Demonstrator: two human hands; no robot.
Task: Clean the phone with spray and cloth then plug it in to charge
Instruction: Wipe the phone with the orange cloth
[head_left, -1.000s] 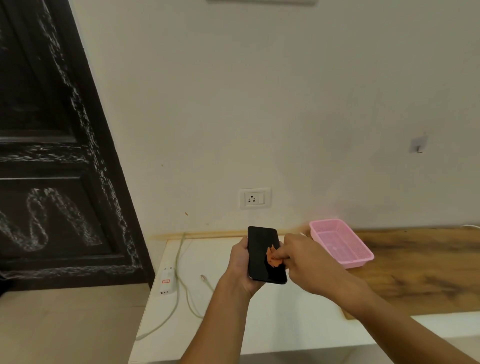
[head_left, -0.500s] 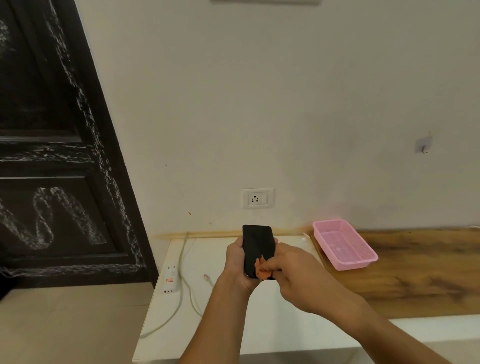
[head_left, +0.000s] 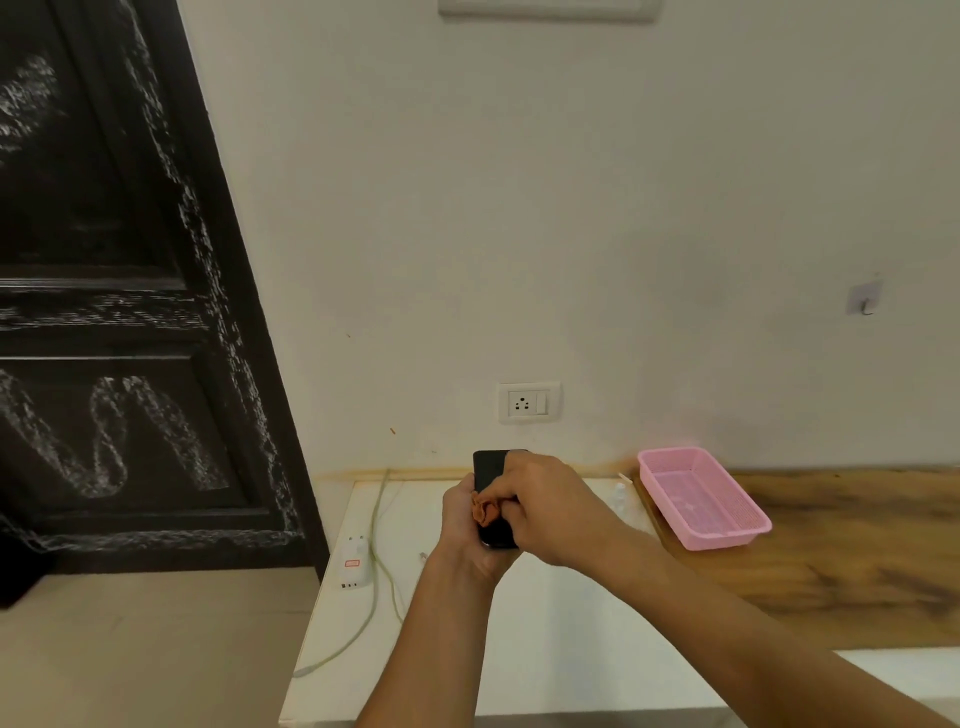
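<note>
— So where is the phone (head_left: 492, 499)?
— Upright above the white table (head_left: 545, 634), gripped round its left edge and back by the left hand (head_left: 462, 525).
— And the right hand (head_left: 545, 506)?
— Fingers pinched on a bunched orange cloth (head_left: 484, 512), pressed to the dark screen.
— The charger (head_left: 356, 562)?
— Lying near the table's left edge, its cable (head_left: 382, 551) just beside it; a pink basket (head_left: 727, 535) sits far right.

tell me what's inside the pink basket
The pink basket looks empty: only its bare mesh floor shows. Its near wall hides a thin strip of the floor, so something small there can't be ruled out.
</note>
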